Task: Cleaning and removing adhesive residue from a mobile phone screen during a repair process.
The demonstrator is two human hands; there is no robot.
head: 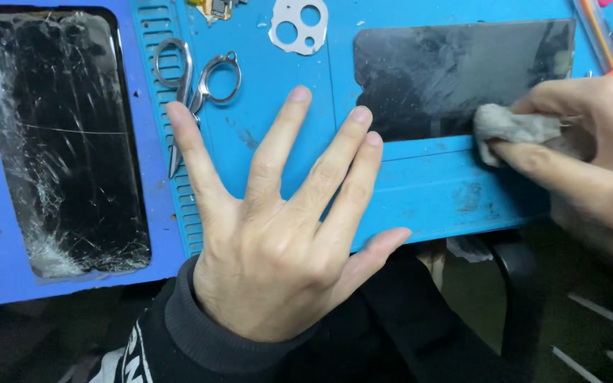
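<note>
Head view, right hand (590, 152) pinching crumpled grey cloth (516, 128) on smudged glass panel (455, 74)

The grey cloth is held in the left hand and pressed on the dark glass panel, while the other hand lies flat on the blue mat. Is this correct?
Not quite: the head view shows the grey cloth in the right hand, not the left. It is pressed on the dark glass panel, while the left hand lies flat on the blue mat, fingers spread.
</note>
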